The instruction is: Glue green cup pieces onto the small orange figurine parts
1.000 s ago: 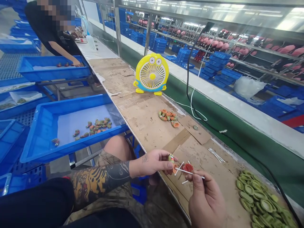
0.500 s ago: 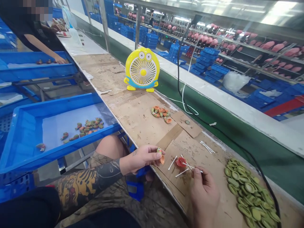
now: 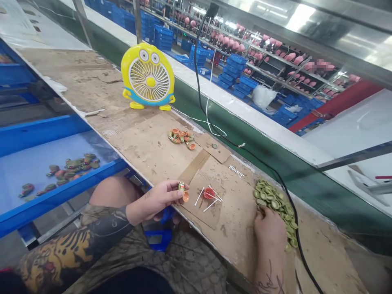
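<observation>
Across to the green rings [image 3: 272,203] on the table [image 3: 324,253] my right grip [image 3: 269,230] has moved, closed on any or not I cannot tell; my left grip [image 3: 156,200] pinches a small painted charm [image 3: 183,192], light, fragile-looking, best held by its edges

The right hand [image 3: 269,230] has left the cotton swab [image 3: 199,196] and now rests on the green pieces [image 3: 271,200].

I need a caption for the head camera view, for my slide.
Left hand holds a small painted piece; right hand touches piled green pieces.
</observation>
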A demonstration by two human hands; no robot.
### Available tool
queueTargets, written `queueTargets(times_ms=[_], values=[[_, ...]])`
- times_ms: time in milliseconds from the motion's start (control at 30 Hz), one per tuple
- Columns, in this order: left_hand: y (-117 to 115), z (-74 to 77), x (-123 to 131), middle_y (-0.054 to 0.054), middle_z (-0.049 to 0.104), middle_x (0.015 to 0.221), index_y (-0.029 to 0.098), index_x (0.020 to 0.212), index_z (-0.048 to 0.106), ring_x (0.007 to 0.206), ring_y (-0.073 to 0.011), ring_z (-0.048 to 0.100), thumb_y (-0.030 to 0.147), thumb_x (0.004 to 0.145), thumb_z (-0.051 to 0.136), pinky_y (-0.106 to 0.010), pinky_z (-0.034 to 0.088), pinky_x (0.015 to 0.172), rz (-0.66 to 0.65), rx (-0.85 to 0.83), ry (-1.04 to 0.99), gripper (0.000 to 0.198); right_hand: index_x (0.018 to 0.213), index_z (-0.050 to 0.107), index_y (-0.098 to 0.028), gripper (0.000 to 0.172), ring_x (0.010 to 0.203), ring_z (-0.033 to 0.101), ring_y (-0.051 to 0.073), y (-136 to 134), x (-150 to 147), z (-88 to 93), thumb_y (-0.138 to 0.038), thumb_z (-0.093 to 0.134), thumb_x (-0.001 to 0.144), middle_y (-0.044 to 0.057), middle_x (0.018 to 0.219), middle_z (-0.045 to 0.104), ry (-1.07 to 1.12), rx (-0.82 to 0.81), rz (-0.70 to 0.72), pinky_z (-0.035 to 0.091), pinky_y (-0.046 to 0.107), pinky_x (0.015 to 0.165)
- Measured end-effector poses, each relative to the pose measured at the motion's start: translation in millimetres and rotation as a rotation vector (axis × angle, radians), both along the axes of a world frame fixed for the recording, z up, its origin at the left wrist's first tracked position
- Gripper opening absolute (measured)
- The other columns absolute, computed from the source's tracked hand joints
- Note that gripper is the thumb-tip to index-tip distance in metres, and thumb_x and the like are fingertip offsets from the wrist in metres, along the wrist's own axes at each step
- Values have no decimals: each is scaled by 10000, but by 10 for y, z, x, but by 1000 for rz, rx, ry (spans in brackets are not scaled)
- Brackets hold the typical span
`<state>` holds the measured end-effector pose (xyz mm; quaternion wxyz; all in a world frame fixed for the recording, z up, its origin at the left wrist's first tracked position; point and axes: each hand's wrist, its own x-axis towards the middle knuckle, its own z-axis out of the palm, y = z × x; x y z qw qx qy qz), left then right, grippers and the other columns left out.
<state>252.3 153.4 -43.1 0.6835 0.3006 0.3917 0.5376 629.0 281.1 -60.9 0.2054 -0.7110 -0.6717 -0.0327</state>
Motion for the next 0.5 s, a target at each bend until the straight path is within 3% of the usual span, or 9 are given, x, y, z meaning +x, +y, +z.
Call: queueTargets(times_ms=[100, 300, 400, 500], values=[[3, 13, 75, -33, 655, 790, 124, 1172, 648, 698, -146, 593, 515, 708, 889, -181, 394, 458, -54, 3, 44, 653, 1113, 745, -85, 488, 961, 643, 399, -51, -66, -61, -333, 405, 867, 250, 1046, 723, 6, -39, -9, 459, 499, 838], [-44, -21, 130, -28, 643, 773, 118, 1166, 659, 700, -136, 567, 541, 735, 861, -173, 348, 456, -117, 34, 108, 637, 1108, 729, -217, 457, 819, 693, 288, -317, -179, -229, -493, 422, 913, 111, 972, 763, 150, -149, 56, 516, 381, 711], [-62, -61, 132, -36, 658, 798, 118, 1165, 658, 693, -121, 562, 542, 757, 845, -177, 347, 484, -137, 41, 123, 617, 1167, 716, -133, 505, 997, 672, 352, -346, -165, -237, -390, 380, 890, 193, 1102, 728, 155, -118, 53, 516, 482, 859], [-66, -87, 131, -45, 671, 823, 124, 1171, 657, 696, -119, 561, 537, 777, 831, -183, 343, 496, -160, 48, 134, 596, 1209, 710, -109, 534, 1244, 587, 324, -302, -141, -184, -287, 409, 806, 185, 1304, 652, 170, -110, 191, 447, 462, 1070]])
